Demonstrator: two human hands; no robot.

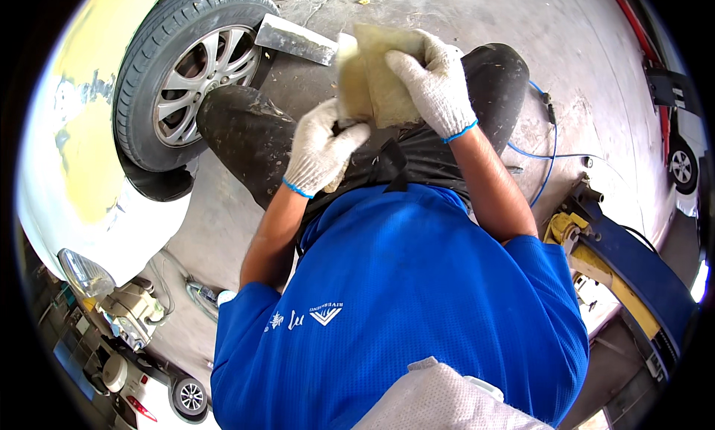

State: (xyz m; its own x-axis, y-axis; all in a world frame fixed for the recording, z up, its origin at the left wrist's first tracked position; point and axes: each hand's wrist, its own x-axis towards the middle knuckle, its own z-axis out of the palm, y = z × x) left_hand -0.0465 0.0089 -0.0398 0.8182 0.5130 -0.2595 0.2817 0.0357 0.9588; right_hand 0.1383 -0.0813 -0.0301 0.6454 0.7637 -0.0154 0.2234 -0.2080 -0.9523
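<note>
My right hand [434,80], in a white knit glove with a blue cuff, grips a yellowish flat piece [392,95] with the thumb on its face. A second yellowish flat piece [351,83], paler along its top and slightly blurred, overlaps it on the left. My left hand [322,147], gloved the same way, is closed at this piece's lower end, thumb pointing right. The exact kind of both pieces cannot be made out. Both hands are held above my knees. Beyond them on the left lies a flat grey board [296,40] with dark smears, near the tyre.
At left is a white car body [160,232] with yellow filler patches [86,147] and a wheel [201,80]. A blue hose [555,158] runs over the concrete floor [588,80] at right, near a blue-and-yellow lift arm [622,258]. A beige machine [130,311] stands lower left.
</note>
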